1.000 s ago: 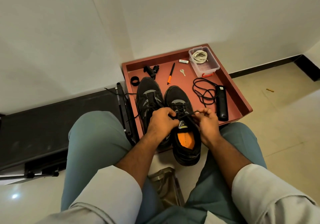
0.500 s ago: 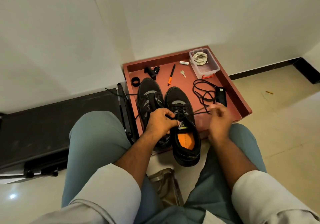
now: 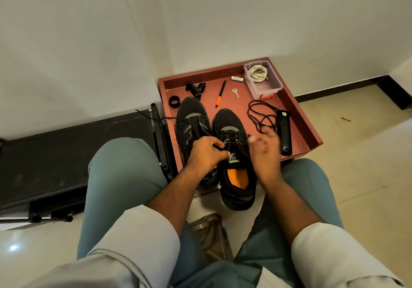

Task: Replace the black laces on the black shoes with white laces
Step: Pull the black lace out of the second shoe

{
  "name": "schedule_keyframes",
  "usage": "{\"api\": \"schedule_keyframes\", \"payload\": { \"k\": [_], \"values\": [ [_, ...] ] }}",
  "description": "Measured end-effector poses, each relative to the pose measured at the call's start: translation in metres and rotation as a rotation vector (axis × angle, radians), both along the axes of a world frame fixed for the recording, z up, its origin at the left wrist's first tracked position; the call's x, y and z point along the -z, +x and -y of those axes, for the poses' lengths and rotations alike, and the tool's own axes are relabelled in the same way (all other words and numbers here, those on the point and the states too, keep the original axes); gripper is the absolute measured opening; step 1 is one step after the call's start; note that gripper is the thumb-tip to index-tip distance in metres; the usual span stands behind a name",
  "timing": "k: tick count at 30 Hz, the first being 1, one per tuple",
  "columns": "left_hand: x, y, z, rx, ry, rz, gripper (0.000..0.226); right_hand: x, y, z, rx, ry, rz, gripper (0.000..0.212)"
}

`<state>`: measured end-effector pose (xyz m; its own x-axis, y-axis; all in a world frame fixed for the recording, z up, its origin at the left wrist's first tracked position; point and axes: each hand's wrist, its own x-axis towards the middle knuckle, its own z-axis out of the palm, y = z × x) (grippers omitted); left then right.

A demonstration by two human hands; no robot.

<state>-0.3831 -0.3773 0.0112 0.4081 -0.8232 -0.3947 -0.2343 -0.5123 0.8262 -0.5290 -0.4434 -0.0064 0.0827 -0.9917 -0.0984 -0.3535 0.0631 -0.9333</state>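
Item: pair of black shoes, left shoe (image 3: 193,129) and right shoe (image 3: 234,154), side by side in a red-brown tray (image 3: 308,129); toes point away toward the wall, long axes running near-to-far, heels overhanging the tray's near edge. Left hand (image 3: 206,154) grips the right shoe's tongue and lacing. Right hand (image 3: 265,151) blurred, grip cannot be told. White laces (image 3: 257,73) coiled in a clear box (image 3: 270,87); loose black lace (image 3: 260,115) beside it. Tray rests on a pale tiled floor (image 3: 367,176) against a white wall (image 3: 223,20).
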Motion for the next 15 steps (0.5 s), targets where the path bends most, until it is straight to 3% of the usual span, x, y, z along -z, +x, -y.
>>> {"api": "schedule_keyframes", "payload": {
  "k": [3,5,7,9,12,13,15],
  "values": [
    [0.001,-0.001,-0.001,0.0,0.002,0.006,0.022,-0.019,-0.025,0.024,0.495,0.136,0.426,0.012],
    [0.002,-0.001,0.0,0.003,-0.004,0.009,0.023,-0.019,-0.038,0.028,0.537,0.068,0.364,0.014],
    [0.004,0.0,0.001,0.006,-0.009,0.024,0.026,-0.013,-0.037,0.023,0.324,-0.062,0.071,0.038],
    [0.005,-0.001,0.001,0.014,-0.015,0.037,0.028,-0.002,-0.027,0.014,-0.029,-0.188,-0.252,0.061],
    [0.004,-0.002,0.0,0.022,-0.039,0.021,0.029,0.008,-0.009,-0.001,-0.498,-0.412,-0.726,0.044],
    [0.004,-0.002,0.0,0.023,-0.049,0.009,0.029,0.011,-0.005,-0.005,-0.561,-0.44,-0.779,0.033],
    [0.004,-0.002,-0.001,0.021,-0.056,0.018,0.03,0.014,-0.002,-0.007,-0.535,-0.418,-0.671,0.015]
  ]
}}
